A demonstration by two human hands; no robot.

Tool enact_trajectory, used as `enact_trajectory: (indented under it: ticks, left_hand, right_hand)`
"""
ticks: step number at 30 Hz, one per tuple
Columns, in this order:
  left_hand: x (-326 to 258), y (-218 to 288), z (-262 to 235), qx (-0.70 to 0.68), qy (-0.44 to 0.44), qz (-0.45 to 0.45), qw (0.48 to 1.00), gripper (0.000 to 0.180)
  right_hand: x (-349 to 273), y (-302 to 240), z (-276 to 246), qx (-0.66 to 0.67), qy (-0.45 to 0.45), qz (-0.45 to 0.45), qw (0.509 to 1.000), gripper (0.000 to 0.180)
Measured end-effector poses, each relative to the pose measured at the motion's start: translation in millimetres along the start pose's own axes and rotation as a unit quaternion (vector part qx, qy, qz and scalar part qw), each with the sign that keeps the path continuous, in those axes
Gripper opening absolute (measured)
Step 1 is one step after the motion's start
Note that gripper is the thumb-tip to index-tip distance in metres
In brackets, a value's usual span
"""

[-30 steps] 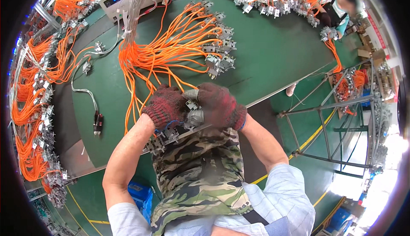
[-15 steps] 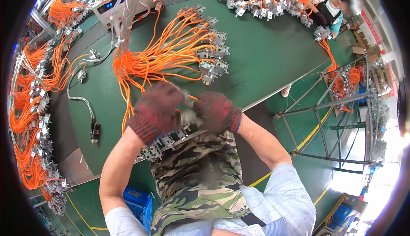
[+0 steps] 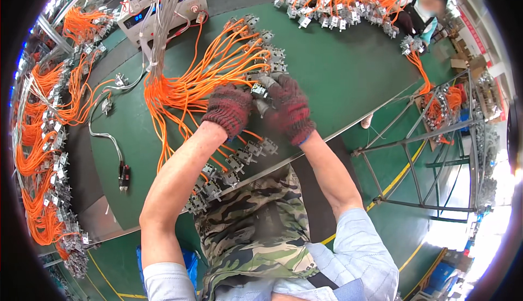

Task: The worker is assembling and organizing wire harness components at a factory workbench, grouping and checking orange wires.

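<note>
My left hand (image 3: 229,108) and my right hand (image 3: 291,108), both in dark red knitted gloves, meet over the green worktable. Their fingers close around a small grey metal connector part (image 3: 258,90); its lower side is hidden by the gloves. Orange cables (image 3: 190,78) fan out from a tied bundle on the left, with similar metal parts (image 3: 278,56) at their ends just beyond my hands. Closer to me, a row of the same parts (image 3: 234,164) on orange cables lies along the table's near edge, partly under my left forearm.
A bench power supply (image 3: 188,7) stands at the back left. Black clips (image 3: 124,177) on grey leads lie left. More cable bundles (image 3: 41,165) line the left side and the far edge (image 3: 340,15). A co-worker (image 3: 422,12) handles parts far right. A metal frame (image 3: 419,159) stands beside the table.
Both hands have moved away from the table's near edge toward the far group of metal parts. The near row of parts, earlier mostly covered by my gloves, now shows.
</note>
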State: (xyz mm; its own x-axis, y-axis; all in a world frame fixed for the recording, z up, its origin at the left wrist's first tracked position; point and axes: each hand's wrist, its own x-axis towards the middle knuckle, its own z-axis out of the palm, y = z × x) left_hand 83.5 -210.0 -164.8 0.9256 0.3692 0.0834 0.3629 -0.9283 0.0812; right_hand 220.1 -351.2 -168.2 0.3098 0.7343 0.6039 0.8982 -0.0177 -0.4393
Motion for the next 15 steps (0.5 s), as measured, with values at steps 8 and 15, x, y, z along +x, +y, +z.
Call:
enact_trajectory:
  ticks: [8, 15]
  left_hand:
    - [-40.6, -18.5, -21.3, -0.132, -0.207, 0.054, 0.968, 0.057]
    - [-24.7, -16.7, -30.9, -0.209, -0.316, 0.002, 0.925, 0.061]
  right_hand:
    - [32.2, 3.6, -10.7, 0.115, -0.093, 0.040, 0.988, 0.040]
    - [-22.5, 4.9, -27.1, -0.041, -0.145, -0.066, 0.986, 0.053]
